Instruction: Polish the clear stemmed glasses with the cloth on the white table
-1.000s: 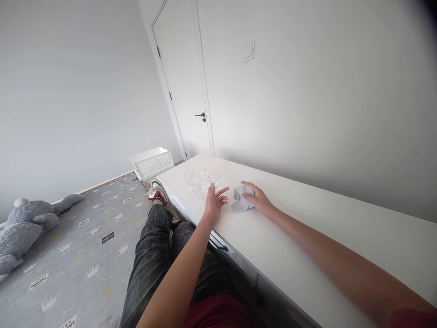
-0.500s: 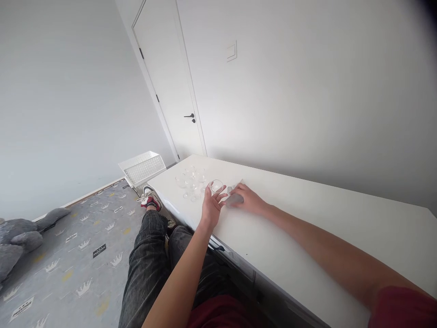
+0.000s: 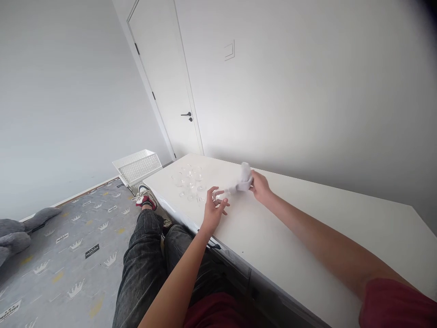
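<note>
Two bare hands are at work just below the middle of the frame. The left hand (image 3: 213, 214) has its fingers and thumb closed around one clear glass (image 3: 217, 195), tilted on its side with its narrow end towards the right of the frame. Its outline is partly hidden by the fingers. The right hand (image 3: 262, 187) pinches one crumpled grey cloth (image 3: 244, 181) right at that narrow end; whether cloth and glass touch is hard to tell.

To the left of the hands, a group of clear stemmed glasses (image 3: 177, 179) stands upright on the white surface (image 3: 273, 250). At least four can be counted, but they overlap and are so transparent that the exact number cannot be made out.

One white perforated basket (image 3: 141, 169) sits left of centre, beyond the surface's far end; its bottom is hidden behind its near wall. Two shoes (image 3: 145, 199) show below it, the second mostly covered by a trouser leg. One grey plush toy (image 3: 15, 237) is cut off by the left edge. One door (image 3: 160, 68), cropped at the top, fills the upper left of centre, with one wall switch (image 3: 230, 50) to its right.
</note>
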Available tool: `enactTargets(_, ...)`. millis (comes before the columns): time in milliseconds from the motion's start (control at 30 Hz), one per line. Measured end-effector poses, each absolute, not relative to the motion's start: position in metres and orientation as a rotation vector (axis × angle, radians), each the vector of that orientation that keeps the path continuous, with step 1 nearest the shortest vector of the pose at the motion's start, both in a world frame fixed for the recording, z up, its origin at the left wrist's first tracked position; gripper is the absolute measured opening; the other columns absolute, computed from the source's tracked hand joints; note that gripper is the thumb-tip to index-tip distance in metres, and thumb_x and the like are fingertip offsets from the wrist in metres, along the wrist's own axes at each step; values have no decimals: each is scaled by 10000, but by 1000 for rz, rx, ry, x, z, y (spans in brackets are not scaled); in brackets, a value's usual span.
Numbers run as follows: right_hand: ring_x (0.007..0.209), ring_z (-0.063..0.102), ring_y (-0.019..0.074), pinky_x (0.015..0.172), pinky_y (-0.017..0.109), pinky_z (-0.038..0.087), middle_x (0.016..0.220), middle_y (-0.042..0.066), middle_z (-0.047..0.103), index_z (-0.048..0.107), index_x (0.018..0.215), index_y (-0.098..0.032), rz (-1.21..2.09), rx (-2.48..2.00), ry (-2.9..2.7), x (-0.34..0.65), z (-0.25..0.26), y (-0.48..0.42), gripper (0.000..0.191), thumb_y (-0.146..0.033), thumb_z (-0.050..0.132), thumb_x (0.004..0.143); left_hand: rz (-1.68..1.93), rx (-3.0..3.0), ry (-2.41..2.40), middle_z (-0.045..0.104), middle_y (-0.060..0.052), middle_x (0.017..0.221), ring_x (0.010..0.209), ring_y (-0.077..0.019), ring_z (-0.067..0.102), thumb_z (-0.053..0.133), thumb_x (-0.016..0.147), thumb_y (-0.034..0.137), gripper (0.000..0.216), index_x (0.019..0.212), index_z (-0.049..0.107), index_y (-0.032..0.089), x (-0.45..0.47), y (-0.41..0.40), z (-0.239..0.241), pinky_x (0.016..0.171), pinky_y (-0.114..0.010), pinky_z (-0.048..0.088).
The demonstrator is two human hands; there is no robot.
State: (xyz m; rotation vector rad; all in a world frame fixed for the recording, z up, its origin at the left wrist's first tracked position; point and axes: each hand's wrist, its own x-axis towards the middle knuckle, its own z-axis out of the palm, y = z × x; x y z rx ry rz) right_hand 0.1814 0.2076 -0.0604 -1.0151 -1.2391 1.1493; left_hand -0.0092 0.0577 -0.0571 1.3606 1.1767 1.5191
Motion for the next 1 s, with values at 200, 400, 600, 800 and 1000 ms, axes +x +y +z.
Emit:
enactTargets(200,774,636,187,622,319,570,849,33,622,556,877,-246,1121,-993,-814,188,-52,211,324,-566,596,848,1540,1321,1203,581,-129,1320,841,-176,734,662,926,575,586,1388,424,304,-12,60,-61,545,-245,575)
enactTargets(400,837,652,134,716,276,578,893,-3,622,521,878,-237,815,-750,-732,217,4,221,300,-482,694,853,1575,1278,1218,591,-116,1305,802,-156,729,660,930,569,565,1375,433,307,-12,61,-63,556,-245,574)
enactTargets(600,871,663,165,716,289,573,952,32,673,599,895,-204,933,-854,-837,226,7,226,215,-205,743,735,1574,1287,1211,585,-115,1317,792,-147,727,658,933,567,561,1378,433,311,-12,61,-64,562,-243,569)
enactTargets(800,887,652,171,648,274,551,1024,27,665,554,967,-250,1110,-921,-701,227,-13,236,175,-234,647,819,1556,1291,1205,580,-108,1322,809,-144,729,654,942,558,558,1382,419,308,-14,61,-64,580,-244,575)
enactTargets(1000,790,619,152,576,251,501,999,13,666,542,953,-264,1230,-828,-683,237,-6,243,164,-286,626,814,1559,1295,1211,580,-110,1324,802,-145,731,655,940,560,562,1380,416,304,-15,62,-65,575,-248,576)
